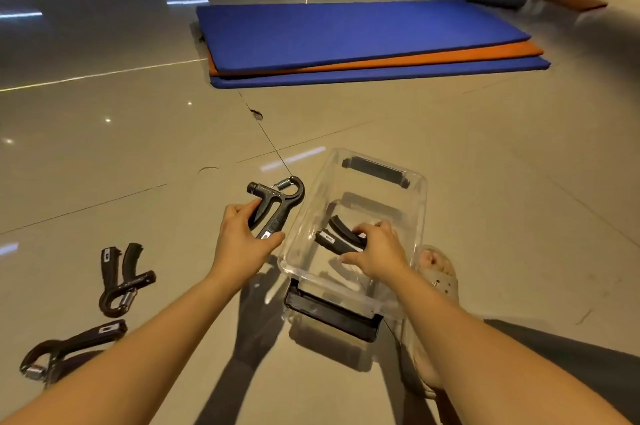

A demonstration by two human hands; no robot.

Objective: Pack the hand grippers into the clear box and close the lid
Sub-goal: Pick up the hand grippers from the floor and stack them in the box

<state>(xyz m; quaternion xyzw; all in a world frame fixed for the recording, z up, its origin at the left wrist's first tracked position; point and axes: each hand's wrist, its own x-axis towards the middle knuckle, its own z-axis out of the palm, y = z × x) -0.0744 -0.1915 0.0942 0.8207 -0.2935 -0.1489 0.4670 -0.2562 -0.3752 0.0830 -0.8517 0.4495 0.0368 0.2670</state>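
On the tile floor, we had the open box [419, 206] just beside our sandalled foot [441, 274], and our right hand [377, 253] reached inside it, fingers curled round a gripper [334, 238] low in the box. Just left of the box our left hand [242, 244] gripped a second gripper [278, 205] by its handles, spring end pointing away. Far left, a third gripper [123, 277] and a fourth gripper [69, 345] lay on the floor, well apart from the box; stacked mats [346, 37] lay beyond.
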